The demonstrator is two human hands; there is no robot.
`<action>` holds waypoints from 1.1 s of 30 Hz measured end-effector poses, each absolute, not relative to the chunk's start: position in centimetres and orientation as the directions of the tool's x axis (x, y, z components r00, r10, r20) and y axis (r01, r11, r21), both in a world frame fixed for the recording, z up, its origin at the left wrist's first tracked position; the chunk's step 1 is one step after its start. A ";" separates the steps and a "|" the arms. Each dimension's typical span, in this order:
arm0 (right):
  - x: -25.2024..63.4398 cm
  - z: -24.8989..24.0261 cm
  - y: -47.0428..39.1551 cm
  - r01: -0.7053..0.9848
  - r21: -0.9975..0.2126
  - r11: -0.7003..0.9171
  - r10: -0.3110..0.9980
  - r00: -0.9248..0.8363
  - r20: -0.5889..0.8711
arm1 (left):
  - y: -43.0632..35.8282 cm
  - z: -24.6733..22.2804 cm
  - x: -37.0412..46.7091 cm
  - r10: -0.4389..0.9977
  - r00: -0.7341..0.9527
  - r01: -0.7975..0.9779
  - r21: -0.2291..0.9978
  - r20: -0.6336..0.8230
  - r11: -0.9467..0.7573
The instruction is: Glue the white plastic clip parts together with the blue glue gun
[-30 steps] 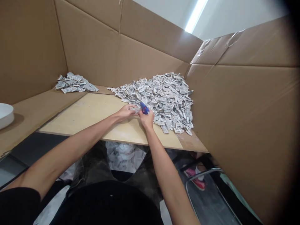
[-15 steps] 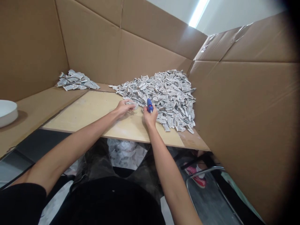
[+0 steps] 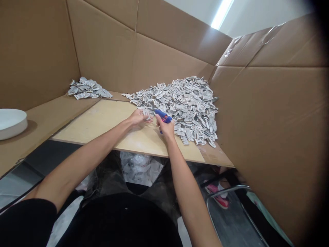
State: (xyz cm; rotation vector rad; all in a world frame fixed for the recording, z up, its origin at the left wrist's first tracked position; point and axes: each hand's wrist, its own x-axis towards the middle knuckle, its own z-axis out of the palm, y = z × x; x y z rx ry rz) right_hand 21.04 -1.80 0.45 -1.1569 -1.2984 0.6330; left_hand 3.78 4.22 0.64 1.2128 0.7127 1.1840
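Observation:
My left hand (image 3: 138, 117) is closed in a pinch on a light grey slotted piece (image 3: 146, 112), flat with cut-out slots. It is held just above the pale board (image 3: 102, 118). Close by on the right, my right hand (image 3: 167, 127) is wrapped round a blue glue gun (image 3: 161, 113) with a small red spot on its body. The gun's front end points left towards the grey piece; whether they touch, I cannot tell. Behind both hands rises a large pile of similar grey slotted pieces (image 3: 185, 99).
A smaller pile of grey pieces (image 3: 88, 88) lies at the back left. A white round dish (image 3: 15, 132) stands at the far left. Tall cardboard walls (image 3: 164, 58) enclose the back and sides. Below right are a metal-framed chair (image 3: 231, 187) and a person's pink shoe (image 3: 218, 196).
My right hand has turned the glue gun from pointing away to pointing left. My left hand has tilted the grey piece more upright beside it. The view has shifted slightly.

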 end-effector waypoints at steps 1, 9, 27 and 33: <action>21.0 0.5 -1.9 0.195 -0.921 0.338 0.908 0.191 0.374 | 4.2 0.7 3.8 0.944 0.286 -0.291 0.954 0.163 -0.077; 20.7 0.5 -2.3 0.185 -0.939 0.288 0.946 0.098 0.310 | 3.8 1.0 3.3 0.904 0.376 -0.248 0.962 0.204 -0.114; 20.8 0.5 -2.3 0.285 -0.929 0.235 0.943 0.165 0.289 | 3.7 0.7 3.3 0.895 0.388 -0.250 0.959 0.222 -0.130; 20.9 0.3 -2.1 0.324 -0.911 0.253 0.933 0.168 0.319 | 3.7 0.7 3.3 0.892 0.394 -0.248 0.960 0.224 -0.132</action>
